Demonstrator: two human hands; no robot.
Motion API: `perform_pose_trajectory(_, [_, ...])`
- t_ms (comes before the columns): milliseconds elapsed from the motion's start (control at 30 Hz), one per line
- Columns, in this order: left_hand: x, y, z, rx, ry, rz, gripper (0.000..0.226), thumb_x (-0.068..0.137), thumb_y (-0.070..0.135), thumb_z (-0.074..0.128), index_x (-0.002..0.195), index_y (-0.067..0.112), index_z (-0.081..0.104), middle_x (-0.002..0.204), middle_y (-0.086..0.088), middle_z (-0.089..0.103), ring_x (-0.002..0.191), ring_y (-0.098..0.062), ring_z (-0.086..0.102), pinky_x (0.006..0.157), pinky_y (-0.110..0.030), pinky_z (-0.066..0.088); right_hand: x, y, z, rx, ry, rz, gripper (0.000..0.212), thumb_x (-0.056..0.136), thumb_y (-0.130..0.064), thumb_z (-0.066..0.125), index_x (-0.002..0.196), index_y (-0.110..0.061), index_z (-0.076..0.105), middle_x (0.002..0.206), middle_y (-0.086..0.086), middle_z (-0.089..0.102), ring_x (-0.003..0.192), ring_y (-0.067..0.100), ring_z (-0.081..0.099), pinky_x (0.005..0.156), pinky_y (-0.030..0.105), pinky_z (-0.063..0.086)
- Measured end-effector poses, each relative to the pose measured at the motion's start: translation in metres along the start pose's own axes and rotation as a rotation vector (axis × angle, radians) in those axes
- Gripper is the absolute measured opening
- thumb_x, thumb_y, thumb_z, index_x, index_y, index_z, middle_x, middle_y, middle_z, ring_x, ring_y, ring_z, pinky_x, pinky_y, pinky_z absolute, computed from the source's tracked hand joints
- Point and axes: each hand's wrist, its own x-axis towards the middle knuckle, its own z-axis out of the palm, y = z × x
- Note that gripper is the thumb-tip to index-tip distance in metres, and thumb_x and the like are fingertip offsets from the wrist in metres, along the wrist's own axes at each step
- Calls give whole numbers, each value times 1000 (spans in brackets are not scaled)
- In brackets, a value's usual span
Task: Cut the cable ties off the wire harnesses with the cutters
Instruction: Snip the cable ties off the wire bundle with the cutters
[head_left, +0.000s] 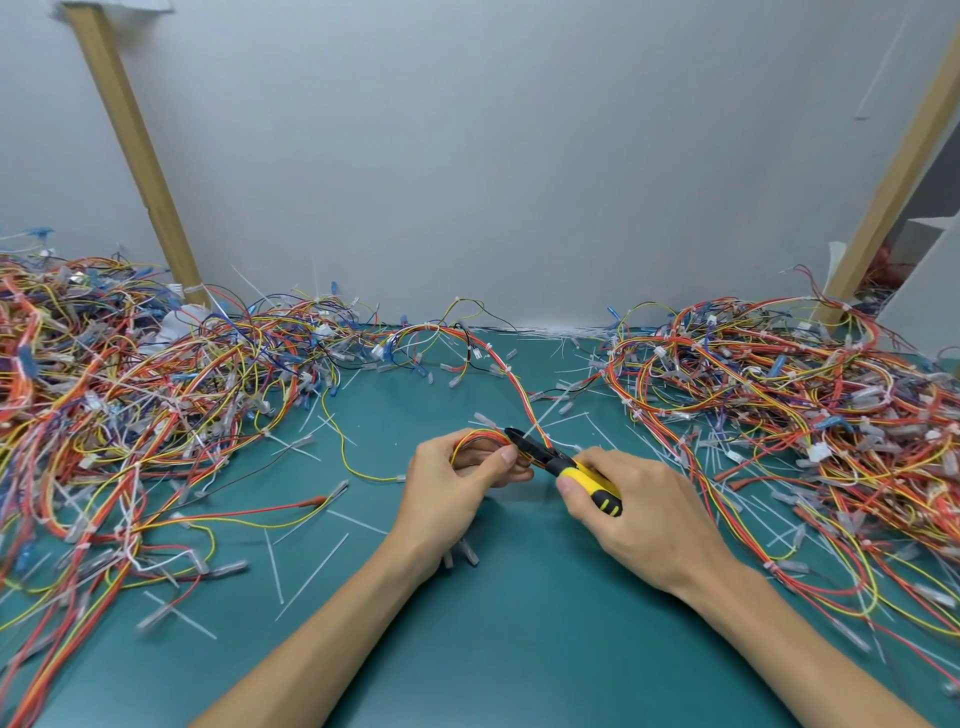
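Right hand (639, 514): grips cutters (550, 460) by yellow handles, nose pointing up-left.
Left hand (452, 483): pinches harness loop (478, 437), thumb on top.
Relation: harness loop just left of nose.

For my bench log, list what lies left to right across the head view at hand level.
Tangled heap of multicoloured wire harnesses → left hand pinching a red-and-yellow harness loop → yellow-and-black-handled cutters → right hand gripping them → second heap of multicoloured wire harnesses.

A pale grey wall (493, 156) rose behind the teal tabletop (519, 649), one slanted wooden post (135, 156) upper left, another post (896, 176) upper right.
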Motion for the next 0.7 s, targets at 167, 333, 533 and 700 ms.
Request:
perform_pose_trajectory(167, [-1,0,-1,3,2,-1,8,90,5,65,90,-2,70,84,-12,76,81,-25,74,71,-20,55,-1,0,2,4,-35,14,43,86,-71,31,87,-32,49,67,-10,53,66,4,51,56,21,35])
perform_pose_trajectory(333, [-1,1,0,12,4,3,7,90,5,65,89,-1,69,84,-11,76,80,-24,74,71,-20,55,1,0,1,91,-46,47,46,83,-73,39,82,-29,51,62,-10,53,66,6,51,53,21,33])
perform_pose_trajectory(533, [-1,1,0,17,-4,10,7,90,4,64,89,0,70,84,-11,76,80,-25,74,71,-20,55,0,-1,3,45,-32,60,49,83,-74,37,75,-26,45,62,-8,51,63,8,49,54,28,33])
perform_pose_trajectory(700, [-1,1,0,14,-9,23,7,91,4,63,91,3,70,85,-9,76,81,-25,74,72,-21,56,-1,0,5,-13,12,27,42,85,-69,39,81,-28,47,66,-10,49,64,10,47,55,29,33])
